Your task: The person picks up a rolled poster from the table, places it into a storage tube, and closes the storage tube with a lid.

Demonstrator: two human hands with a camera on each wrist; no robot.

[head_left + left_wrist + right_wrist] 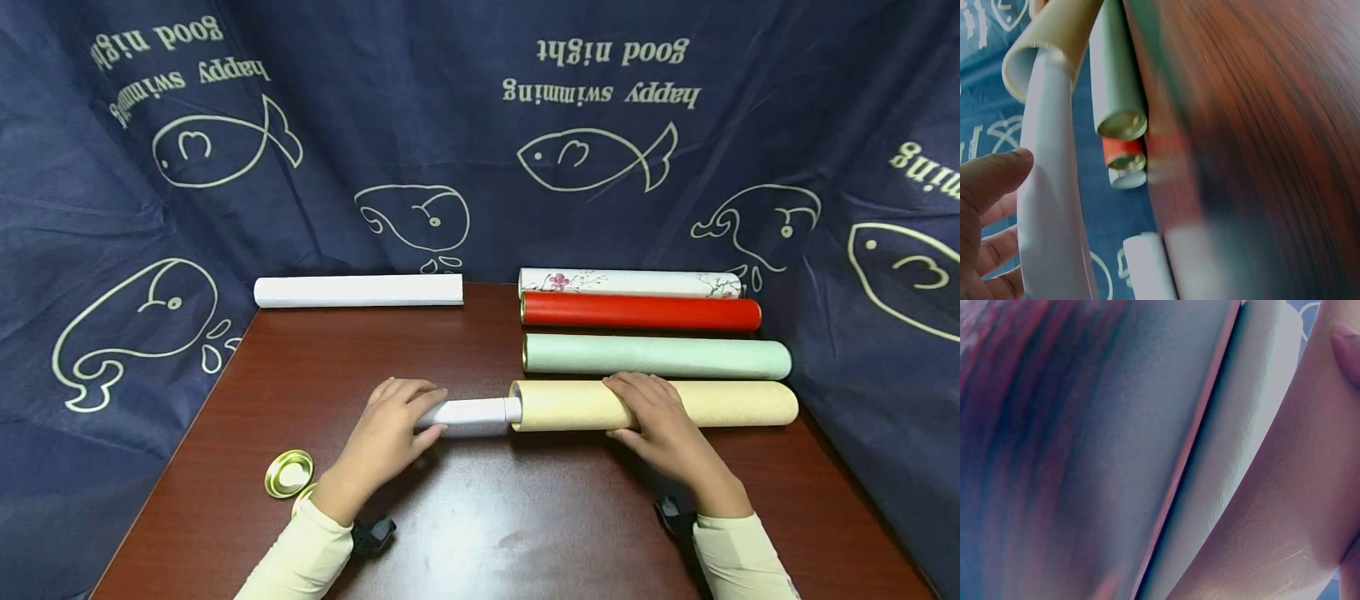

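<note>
My left hand (393, 425) grips a white paper roll (474, 413), thumb on the near side and fingers across its far side. The roll's right end sits in the open mouth of a pale yellow cardboard tube (558, 406); how deep it reaches inside is hidden. Around the middle of that tube, my right hand (656, 425) holds it on the table. In the left wrist view, the paper roll (1054, 181) enters the tube (1060, 25) beside my thumb. The right wrist view shows the tube (1279, 512) close up, with part of my hand at the right edge.
Behind the yellow tube lie a green tube (660, 357), a red tube (641, 312) and a white flowered tube (630, 282). Another white roll (360, 291) lies at the back left. Gold lids (289, 473) rest near my left wrist. A blue printed cloth (480, 142) surrounds the table.
</note>
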